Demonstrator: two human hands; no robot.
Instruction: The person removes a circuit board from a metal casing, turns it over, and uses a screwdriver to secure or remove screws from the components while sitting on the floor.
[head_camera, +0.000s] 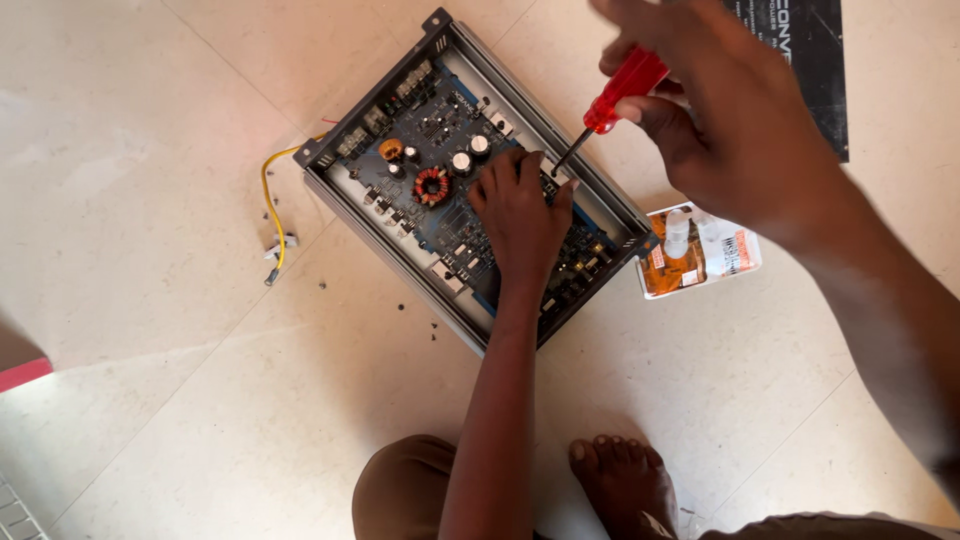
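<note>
Floor (150, 200): pale tiles, with tiny dark specks, maybe screws, scattered near the case's lower edge.
Case (400, 255): open grey metal housing lying at a slant on the floor, lid off.
Board (440, 140): blue circuit board filling the case, crowded with capacitors and a copper coil.
Black panel (810, 60): flat against the floor at the top right, well apart from the case's near end.
Right hand (740, 120): wrapped around the red handle, fingers closed on it, held above the case's upper rim.
Left hand (520, 215): flat on the board, fingers spread and pressing down beside the tip.
Screwdriver (610, 100): tilted, dark shaft running down to the board's upper edge, tip just beside the left fingertips.
Packet (700, 255): small orange-and-clear pack with two little bottles, just beside the case's right corner.
Wire (272, 205): yellow lead curling off the left corner.
Risk: I'd judge a slip likeliest; the slanted tip could skid off, gouging parts or jabbing a finger. Loose specks could be lost.
</note>
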